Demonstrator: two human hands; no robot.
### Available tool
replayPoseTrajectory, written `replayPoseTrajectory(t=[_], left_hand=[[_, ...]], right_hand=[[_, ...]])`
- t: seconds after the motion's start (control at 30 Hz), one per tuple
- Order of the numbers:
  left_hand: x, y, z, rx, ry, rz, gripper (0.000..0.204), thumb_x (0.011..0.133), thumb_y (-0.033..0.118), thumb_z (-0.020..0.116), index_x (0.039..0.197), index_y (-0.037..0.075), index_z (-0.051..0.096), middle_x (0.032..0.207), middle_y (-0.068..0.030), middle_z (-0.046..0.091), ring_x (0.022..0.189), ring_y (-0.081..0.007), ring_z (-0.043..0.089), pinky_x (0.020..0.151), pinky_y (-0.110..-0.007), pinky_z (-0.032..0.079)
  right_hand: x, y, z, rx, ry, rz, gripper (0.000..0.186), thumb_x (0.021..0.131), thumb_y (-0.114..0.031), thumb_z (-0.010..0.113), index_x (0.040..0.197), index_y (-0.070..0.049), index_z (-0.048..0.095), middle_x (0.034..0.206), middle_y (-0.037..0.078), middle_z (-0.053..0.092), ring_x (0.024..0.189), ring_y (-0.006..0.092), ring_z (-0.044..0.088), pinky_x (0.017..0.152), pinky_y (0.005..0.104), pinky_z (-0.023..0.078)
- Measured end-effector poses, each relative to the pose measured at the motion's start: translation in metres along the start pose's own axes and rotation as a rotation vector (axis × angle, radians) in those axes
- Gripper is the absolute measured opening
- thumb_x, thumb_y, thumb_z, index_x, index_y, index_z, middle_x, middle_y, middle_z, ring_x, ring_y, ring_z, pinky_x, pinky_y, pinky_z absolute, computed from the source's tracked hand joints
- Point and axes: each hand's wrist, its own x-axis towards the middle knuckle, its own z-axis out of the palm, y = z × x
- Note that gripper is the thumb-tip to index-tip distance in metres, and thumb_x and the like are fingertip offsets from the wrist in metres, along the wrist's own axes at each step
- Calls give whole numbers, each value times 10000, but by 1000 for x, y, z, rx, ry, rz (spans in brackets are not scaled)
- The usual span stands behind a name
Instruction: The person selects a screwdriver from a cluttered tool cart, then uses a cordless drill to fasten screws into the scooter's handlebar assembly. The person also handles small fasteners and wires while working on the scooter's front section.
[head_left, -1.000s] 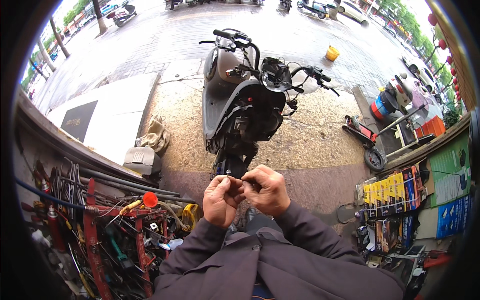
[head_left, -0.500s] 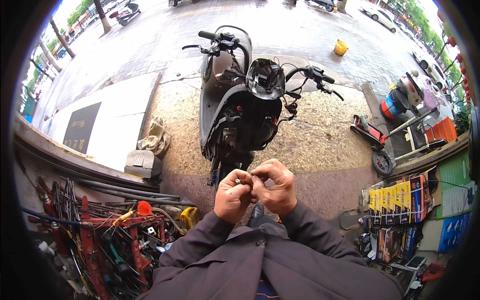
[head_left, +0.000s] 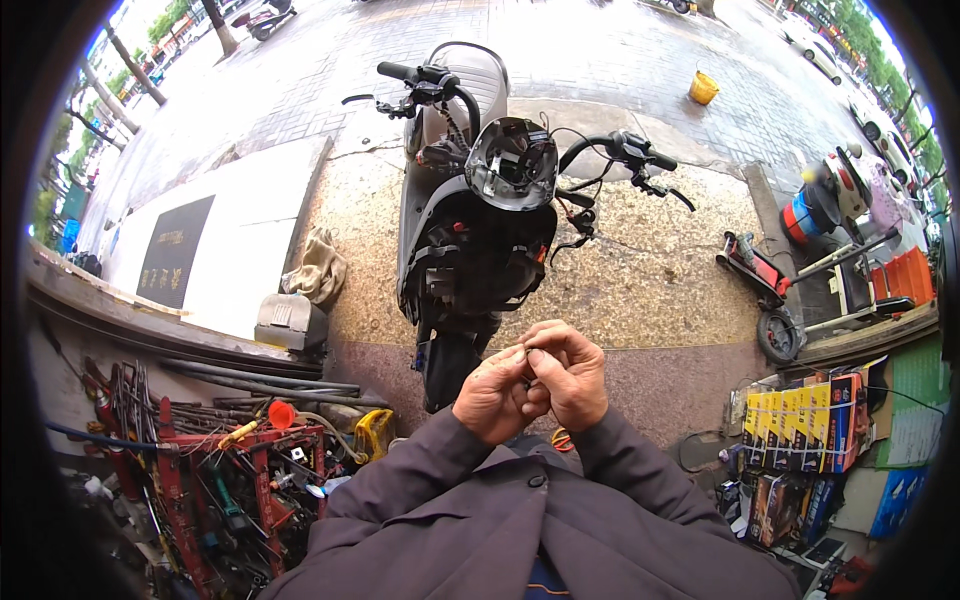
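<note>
Close together in front of my chest, my left hand and my right hand meet at the fingertips. Both are closed in a pinch around something small and dark, mostly hidden by the fingers, whose kind I cannot make out. Beyond them stands an electric scooter with its front panels off. Its open headlight housing shows wiring inside, and loose cables hang by the handlebar. Neither hand touches the scooter.
At the lower left, a red metal rack is crammed with tools, beside an orange funnel and a yellow container. Boxes are stacked at the right. A kick scooter and a yellow bucket stand farther out.
Both hands have shifted slightly right, and the fingers have changed their pinch. A small pale piece seen in my left hand earlier no longer shows. The view has turned a little.
</note>
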Motion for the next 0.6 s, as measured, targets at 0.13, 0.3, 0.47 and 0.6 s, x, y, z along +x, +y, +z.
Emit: replayPoseTrajectory(t=[0.13, 0.3, 0.47, 0.6], left_hand=[[20, -7, 3, 14, 16, 4, 200, 1005, 230, 589, 1132, 80, 552, 900, -22, 556, 708, -132, 507, 605, -259, 416], [45, -5, 5, 195, 135, 79, 122, 964, 126, 586, 1044, 37, 610, 813, -39, 581, 634, -134, 498, 563, -281, 416], [76, 23, -5, 284, 268, 191, 103, 937, 36, 526, 995, 46, 610, 744, -51, 558, 555, -119, 452, 479, -270, 373], [108, 52, -24, 229, 320, 278, 75, 947, 27, 533, 982, 43, 598, 737, -47, 570, 547, -100, 458, 468, -253, 372]], right_hand=[[3, -6, -16, 79, 36, 43, 121, 924, 83, 563, 995, 9, 628, 1115, 71, 605, 931, 94, 596, 801, 229, 495], [16, -13, -40, -67, 146, -153, 135, 898, 95, 542, 973, 22, 628, 1076, 117, 649, 940, 133, 629, 829, 262, 512], [39, -21, -68, -162, 222, -134, 126, 882, 83, 510, 951, 11, 586, 973, 148, 660, 852, 197, 667, 791, 352, 571], [64, -17, -81, -164, 176, -18, 107, 897, 79, 526, 954, 12, 586, 930, 127, 661, 796, 179, 674, 710, 332, 590]])
